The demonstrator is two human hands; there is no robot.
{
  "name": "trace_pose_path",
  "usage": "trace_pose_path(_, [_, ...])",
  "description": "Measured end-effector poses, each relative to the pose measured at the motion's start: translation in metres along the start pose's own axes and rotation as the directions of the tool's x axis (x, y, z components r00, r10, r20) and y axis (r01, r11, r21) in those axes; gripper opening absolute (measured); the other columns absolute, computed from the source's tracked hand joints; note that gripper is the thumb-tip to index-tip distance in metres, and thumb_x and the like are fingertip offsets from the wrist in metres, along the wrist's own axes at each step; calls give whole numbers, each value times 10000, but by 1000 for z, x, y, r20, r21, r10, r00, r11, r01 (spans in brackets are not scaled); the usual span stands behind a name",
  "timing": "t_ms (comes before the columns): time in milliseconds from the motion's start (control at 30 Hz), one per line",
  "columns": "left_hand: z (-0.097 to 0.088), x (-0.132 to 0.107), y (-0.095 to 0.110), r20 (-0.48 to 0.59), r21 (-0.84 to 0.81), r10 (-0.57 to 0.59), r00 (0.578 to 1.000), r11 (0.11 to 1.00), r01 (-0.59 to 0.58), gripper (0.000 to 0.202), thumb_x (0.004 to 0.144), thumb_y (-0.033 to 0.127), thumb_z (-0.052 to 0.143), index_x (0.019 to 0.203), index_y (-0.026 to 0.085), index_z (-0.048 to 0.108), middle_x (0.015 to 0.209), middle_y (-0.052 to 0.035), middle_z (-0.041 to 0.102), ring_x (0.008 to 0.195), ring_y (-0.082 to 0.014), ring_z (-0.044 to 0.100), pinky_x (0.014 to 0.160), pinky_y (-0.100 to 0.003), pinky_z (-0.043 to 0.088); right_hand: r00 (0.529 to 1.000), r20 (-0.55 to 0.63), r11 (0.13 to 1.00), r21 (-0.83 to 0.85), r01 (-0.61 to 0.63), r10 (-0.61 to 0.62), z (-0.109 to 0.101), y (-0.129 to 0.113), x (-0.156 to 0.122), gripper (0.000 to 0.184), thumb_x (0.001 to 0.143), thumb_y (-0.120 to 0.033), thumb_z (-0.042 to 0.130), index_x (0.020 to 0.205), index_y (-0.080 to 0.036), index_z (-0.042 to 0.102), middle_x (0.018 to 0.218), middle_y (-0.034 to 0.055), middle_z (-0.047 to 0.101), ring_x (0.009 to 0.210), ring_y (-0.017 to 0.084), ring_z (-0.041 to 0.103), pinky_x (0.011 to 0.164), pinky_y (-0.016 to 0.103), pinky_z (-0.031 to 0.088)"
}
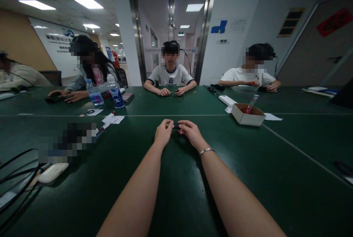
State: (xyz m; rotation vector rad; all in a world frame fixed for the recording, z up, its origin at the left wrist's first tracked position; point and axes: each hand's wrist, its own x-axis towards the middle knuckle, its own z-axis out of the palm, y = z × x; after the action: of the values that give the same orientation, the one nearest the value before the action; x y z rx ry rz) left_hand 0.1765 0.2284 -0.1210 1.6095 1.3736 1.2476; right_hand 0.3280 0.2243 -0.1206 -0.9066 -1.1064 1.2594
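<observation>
Just above the green table, my left hand (163, 133) and my right hand (192, 133) meet over a small black object with a shiny silvery part (175, 126). The fingertips of my left hand pinch its left end. At its right end, the thumb and fingers of my right hand are closed on it. It is too small and dark for me to make out its kind, and my fingers cover both ends. A silvery bracelet (206, 151) circles my right wrist.
The green table (176, 178) has a shallow box (248, 115) with a clear-and-red tube (251, 104) at right. Two bottles (116, 93), papers (113, 119), a white rounded device (53, 173) and black cables (20, 156) are at left. Several people sit around the table.
</observation>
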Motion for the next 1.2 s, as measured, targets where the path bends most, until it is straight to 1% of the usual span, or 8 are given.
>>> trace_pose_path(233, [3, 5, -8, -32, -83, 46, 998, 995, -48, 216, 853, 332, 550, 1028, 221, 612, 959, -44, 650, 833, -157, 609, 696, -250, 464, 999, -37, 999, 33, -26, 28, 1, -2, 0, 203, 673, -192, 741, 860, -132, 692, 635, 22, 648, 546, 101, 589, 518, 175, 483])
trace_pose_path(367, [2, 6, -7, -7, -85, -35, 999, 996, 34, 317, 916, 439, 404, 1046, 228, 602, 854, -31, 634, 673, -141, 576, 587, -243, 423, 998, -50, 997, 70, -41, 44, 1, -3, 0, 178, 686, -171, 738, 853, -131, 689, 626, 19, 648, 542, 99, 596, 514, 166, 492])
trace_pose_path(467, [2, 6, -8, -6, -65, -5, 1000, 998, 5, 286, 902, 407, 433, 1033, 220, 605, 757, -19, 601, 665, -144, 557, 590, -240, 408, 998, -44, 996, 80, -46, 50, 2, -4, 0, 175, 682, -162, 748, 844, -132, 688, 626, 17, 647, 535, 96, 593, 510, 165, 495])
trace_pose_path(600, [1, 5, -7, -30, -75, 5, 1000, 997, -7, 252, 874, 313, 460, 1068, 227, 594, 866, -23, 613, 706, -134, 556, 618, -233, 409, 999, -26, 996, 73, -43, 45, 1, -4, 0, 204, 674, -180, 769, 855, -131, 689, 634, 20, 649, 549, 96, 596, 516, 160, 495])
trace_pose_path(767, [1, 3, -4, 6, -48, -7, 1000, 999, 7, 299, 908, 386, 405, 1105, 229, 566, 735, -3, 575, 630, -135, 527, 585, -237, 385, 999, -17, 998, 59, -32, 33, 1, -4, -1, 224, 666, -203, 787, 859, -142, 692, 654, 17, 649, 559, 102, 597, 517, 177, 501])
trace_pose_path(900, [1, 3, -4, -29, -53, 20, 999, 998, -21, 283, 889, 363, 449, 1108, 231, 570, 863, -24, 605, 702, -138, 550, 620, -240, 402, 999, -22, 998, 45, -37, 38, 1, -5, -2, 215, 676, -207, 773, 867, -146, 693, 672, 22, 650, 568, 106, 603, 524, 186, 507])
trace_pose_path(1033, [1, 4, -6, -5, -55, 14, 1000, 998, -15, 316, 911, 414, 398, 1094, 224, 573, 756, -11, 581, 649, -142, 534, 589, -241, 386, 999, -19, 999, 42, -35, 35, 0, -5, -2, 224, 677, -213, 768, 876, -143, 692, 678, 21, 651, 568, 107, 606, 528, 193, 511])
trace_pose_path(1200, [2, 6, -9, -40, -54, 28, 999, 998, -30, 278, 891, 368, 448, 1085, 222, 583, 837, -23, 609, 733, -148, 563, 623, -241, 403, 999, -12, 997, 70, -38, 39, 0, -4, -1, 238, 655, -209, 778, 868, -143, 693, 662, 19, 653, 561, 103, 598, 522, 181, 502])
